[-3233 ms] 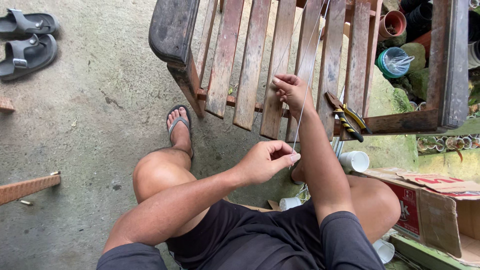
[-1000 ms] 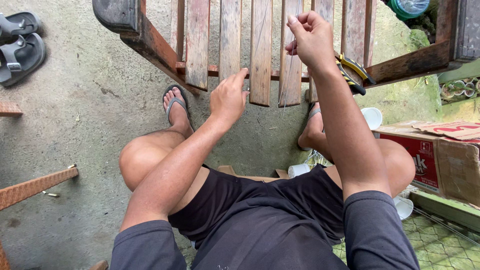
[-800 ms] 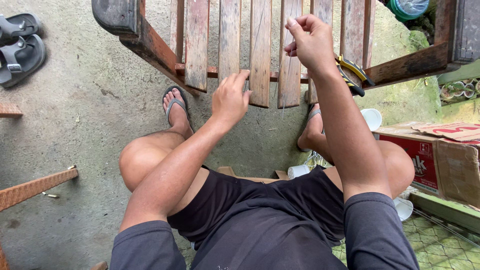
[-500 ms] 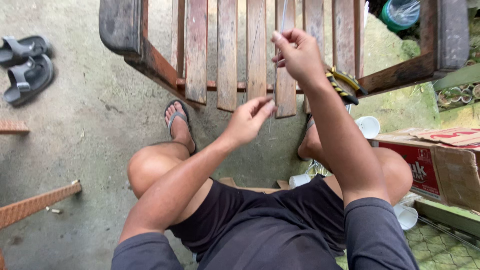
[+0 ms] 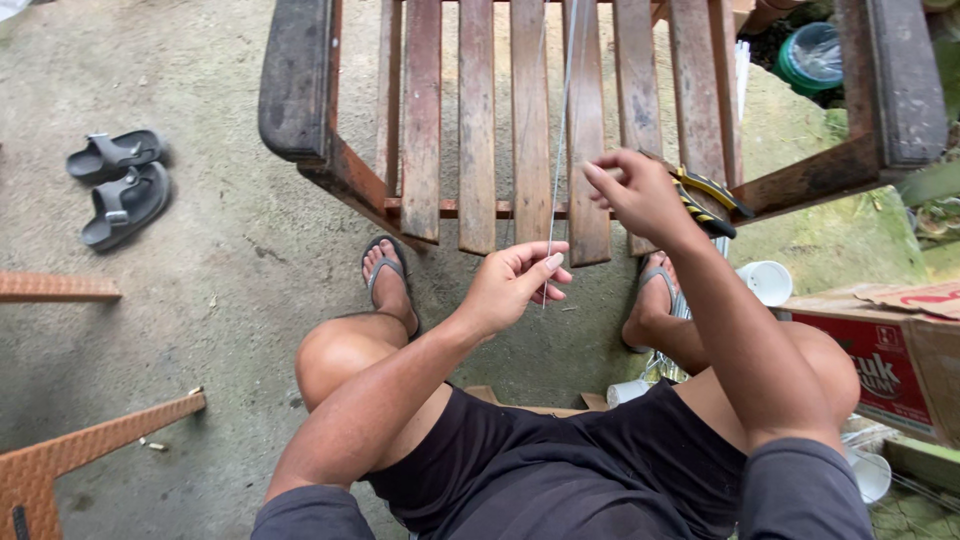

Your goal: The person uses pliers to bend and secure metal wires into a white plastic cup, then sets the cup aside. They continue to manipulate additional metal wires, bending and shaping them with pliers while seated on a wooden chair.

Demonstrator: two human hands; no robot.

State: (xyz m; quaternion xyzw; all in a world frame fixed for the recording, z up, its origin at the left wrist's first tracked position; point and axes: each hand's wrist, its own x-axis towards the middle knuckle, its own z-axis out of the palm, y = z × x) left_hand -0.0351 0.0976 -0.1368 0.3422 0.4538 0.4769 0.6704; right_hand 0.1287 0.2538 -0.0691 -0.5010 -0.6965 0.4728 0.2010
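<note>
Bare concrete floor (image 5: 200, 330) left of the slatted chair (image 5: 530, 130) — both hands' fingers pinch one thin wire (image 5: 558, 150).

The person wears dark charcoal short sleeves (image 5: 800, 490), black fabric shorts (image 5: 560, 470), and grey rubber flip-flop sandals (image 5: 392, 275) on bare feet; both forearms and hands are uncovered.

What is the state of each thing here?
Left hand: pinches the wire.
Right hand: raised, fingers closed at the wire.
Wire: taut, runs up over the slats.
Chair: slats worn.
Pliers: lying on the chair, closed.
Sandals: off, on the floor.
Box: flaps open.
</note>
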